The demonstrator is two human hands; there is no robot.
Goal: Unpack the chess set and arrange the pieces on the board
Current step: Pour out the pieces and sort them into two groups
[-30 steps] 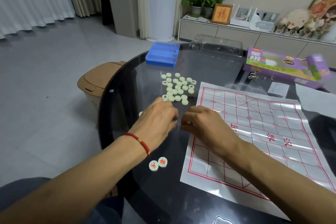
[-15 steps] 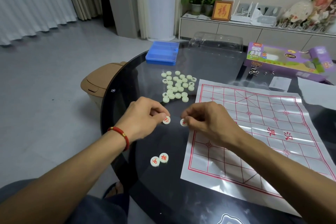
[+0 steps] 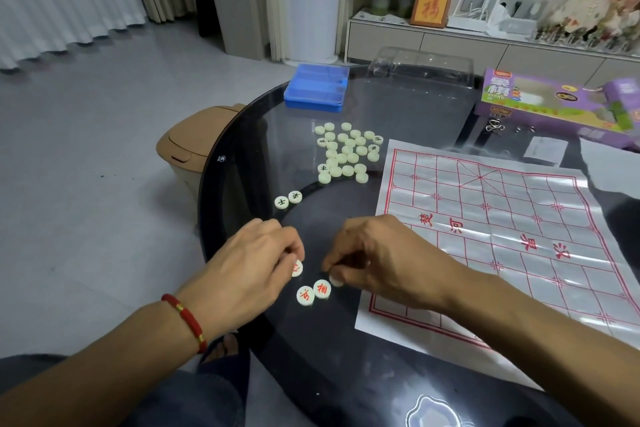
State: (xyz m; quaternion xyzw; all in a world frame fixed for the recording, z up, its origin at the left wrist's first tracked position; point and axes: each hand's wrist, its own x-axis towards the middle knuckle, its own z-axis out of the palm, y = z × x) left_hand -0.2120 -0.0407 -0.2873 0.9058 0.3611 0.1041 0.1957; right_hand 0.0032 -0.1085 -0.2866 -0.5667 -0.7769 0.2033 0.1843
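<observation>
While the board point(image 3: 491, 239) lies bare on the tabletop point(image 3: 381, 374), each hand pinches one disc just left of its near corner: the left hand point(image 3: 252, 270) a red-marked piece point(image 3: 296, 268), the right hand point(image 3: 377, 256) another piece point(image 3: 336, 280). They seem to be sorting red pieces beside the red pair point(image 3: 313, 292), while the pile point(image 3: 348, 152) waits beyond, left of the board's far corner.
</observation>
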